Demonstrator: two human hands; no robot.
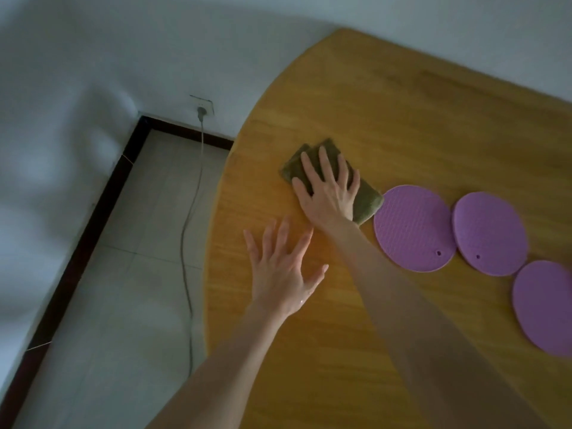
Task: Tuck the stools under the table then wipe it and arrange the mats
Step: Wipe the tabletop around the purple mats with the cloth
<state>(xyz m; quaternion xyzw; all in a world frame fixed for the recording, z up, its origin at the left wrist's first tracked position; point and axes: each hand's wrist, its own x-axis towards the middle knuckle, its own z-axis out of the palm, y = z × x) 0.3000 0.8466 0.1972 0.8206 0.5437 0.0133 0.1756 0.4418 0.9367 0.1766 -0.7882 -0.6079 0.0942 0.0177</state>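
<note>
In the head view, the yellow-brown wooden table with a rounded edge (402,119) filled the right and centre of the frame. The right hand (329,196) lay at mid-frame with its fingers straight and spread, pressing flat on a folded olive-green cloth (368,202). The left hand (278,277) was just below it, fingers splayed wide and holding nothing. Whether it touched the wood I could not tell.

Three round purple ribbed silicone mats (413,227) ran toward the right edge of the frame, and the cloth's lower corner sat just beside the nearest one. No stools showed.

At the left, a grey cable (185,236) hung from a wall socket (202,106) to the pale tiled floor (123,305).

The likely slip: a stroke rightward would catch the nearest mat and shove it into its neighbours. The wood under the mats would also stay unwiped unless they were lifted.
</note>
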